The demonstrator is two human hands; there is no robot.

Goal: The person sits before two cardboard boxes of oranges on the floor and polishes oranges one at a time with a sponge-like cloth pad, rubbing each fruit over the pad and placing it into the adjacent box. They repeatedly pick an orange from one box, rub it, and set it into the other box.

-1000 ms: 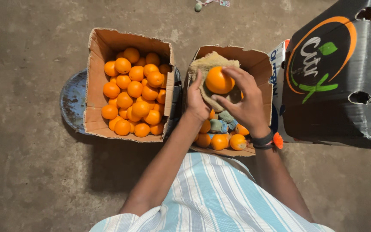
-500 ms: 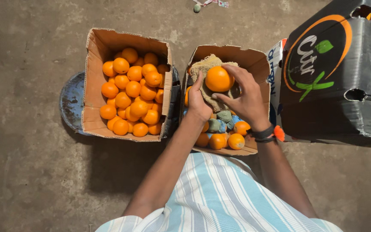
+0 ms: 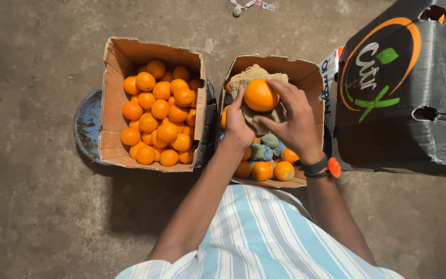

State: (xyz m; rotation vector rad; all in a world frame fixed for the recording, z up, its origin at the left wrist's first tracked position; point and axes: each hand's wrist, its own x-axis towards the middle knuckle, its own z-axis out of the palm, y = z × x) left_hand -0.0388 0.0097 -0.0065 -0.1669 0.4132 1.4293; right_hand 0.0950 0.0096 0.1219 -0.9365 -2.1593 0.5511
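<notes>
hands (image 3: 269, 121) hide cloth (image 3: 256, 75); hold orange (image 3: 260, 95)

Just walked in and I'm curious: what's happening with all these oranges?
A person in a striped shirt holds a round orange over a cloth in the right-hand cardboard box. The left hand grips the cloth and the right hand steadies the orange. Mouldy greenish fruit lies below. The left-hand cardboard box is full of oranges.

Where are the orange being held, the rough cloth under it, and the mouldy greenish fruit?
held orange (image 3: 260, 94), head view, middle of its skin.
cloth (image 3: 250, 75), head view, upper edge above the orange.
mouldy fruit (image 3: 262, 151), head view, grey-green surface below the hands.
</notes>
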